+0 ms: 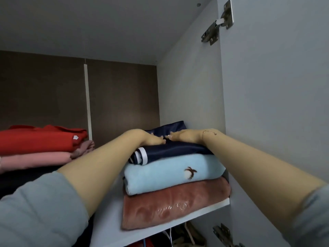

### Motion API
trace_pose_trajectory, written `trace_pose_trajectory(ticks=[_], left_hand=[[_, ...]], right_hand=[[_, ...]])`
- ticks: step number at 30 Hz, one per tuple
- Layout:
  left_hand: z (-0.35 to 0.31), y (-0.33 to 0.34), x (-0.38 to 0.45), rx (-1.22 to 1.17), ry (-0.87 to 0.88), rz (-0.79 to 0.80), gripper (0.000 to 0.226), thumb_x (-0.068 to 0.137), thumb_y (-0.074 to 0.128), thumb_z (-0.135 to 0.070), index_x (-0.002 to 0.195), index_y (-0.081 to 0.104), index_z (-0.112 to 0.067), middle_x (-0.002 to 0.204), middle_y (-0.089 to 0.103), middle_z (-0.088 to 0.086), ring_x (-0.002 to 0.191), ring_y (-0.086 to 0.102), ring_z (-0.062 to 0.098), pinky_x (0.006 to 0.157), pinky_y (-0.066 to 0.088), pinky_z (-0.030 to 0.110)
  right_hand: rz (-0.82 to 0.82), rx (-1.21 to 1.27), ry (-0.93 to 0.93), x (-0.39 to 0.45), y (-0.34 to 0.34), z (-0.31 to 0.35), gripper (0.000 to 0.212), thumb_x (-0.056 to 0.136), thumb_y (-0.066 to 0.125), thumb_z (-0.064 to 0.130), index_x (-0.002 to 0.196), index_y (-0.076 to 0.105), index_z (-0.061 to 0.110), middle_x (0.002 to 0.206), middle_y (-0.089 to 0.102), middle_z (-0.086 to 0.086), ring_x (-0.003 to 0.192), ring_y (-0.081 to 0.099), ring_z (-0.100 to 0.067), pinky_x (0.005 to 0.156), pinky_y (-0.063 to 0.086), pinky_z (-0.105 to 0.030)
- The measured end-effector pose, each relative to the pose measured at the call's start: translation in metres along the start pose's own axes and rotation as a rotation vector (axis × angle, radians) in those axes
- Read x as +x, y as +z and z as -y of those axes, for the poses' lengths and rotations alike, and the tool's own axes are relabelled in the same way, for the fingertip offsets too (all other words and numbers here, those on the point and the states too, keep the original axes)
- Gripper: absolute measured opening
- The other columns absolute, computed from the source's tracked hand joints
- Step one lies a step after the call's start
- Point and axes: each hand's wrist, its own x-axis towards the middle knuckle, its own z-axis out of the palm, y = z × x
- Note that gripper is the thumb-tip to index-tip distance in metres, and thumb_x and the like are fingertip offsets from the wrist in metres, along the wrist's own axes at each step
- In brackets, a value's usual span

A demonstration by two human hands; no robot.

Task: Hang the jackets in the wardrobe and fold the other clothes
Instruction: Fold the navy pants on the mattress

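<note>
Your left hand (153, 139) and right hand (183, 137) are pressing flat, fingers straight, on the navy garment (170, 151) topping the shelf (110, 227) stack.

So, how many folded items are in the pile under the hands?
3. The navy garment is on top, under the left hand and right hand; the light blue one is in the middle; the rust-pink one is at the bottom. Nothing seems hidden.

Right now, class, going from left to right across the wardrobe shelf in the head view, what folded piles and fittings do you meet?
Red folded top on the pink folded garment → white back-panel strip → stack of navy garment, light blue towel and rust towel → metal door hinge.
</note>
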Motion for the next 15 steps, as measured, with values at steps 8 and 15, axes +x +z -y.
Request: trace_pose_trajectory(ticks=[8, 15], left_hand=[[-0.003, -0.015, -0.049, -0.123, 0.037, -0.348, 0.044, 0.100, 0.049, -0.041, 0.138, 0.055, -0.020, 0.147, 0.049, 0.001, 0.134, 0.043, 0.019, 0.107, 0.032, 0.027], [-0.010, 0.008, -0.128, -0.532, 0.294, -0.706, 0.027, 0.097, 0.059, -0.031, 0.123, 0.067, -0.028, 0.114, 0.065, -0.014, 0.106, 0.057, 0.002, 0.085, 0.041, 0.014]], right_hand=[[-0.171, 0.012, -0.151, -0.043, -0.030, 0.011, 0.047, 0.099, 0.050, 0.045, 0.140, 0.053, 0.022, 0.147, 0.048, 0.001, 0.136, 0.042, -0.018, 0.112, 0.026, -0.028], [-0.588, 0.309, -0.365, -0.128, -0.018, 0.014, 0.033, 0.098, 0.058, 0.030, 0.130, 0.062, 0.026, 0.125, 0.065, 0.009, 0.119, 0.057, -0.007, 0.105, 0.042, -0.024]])
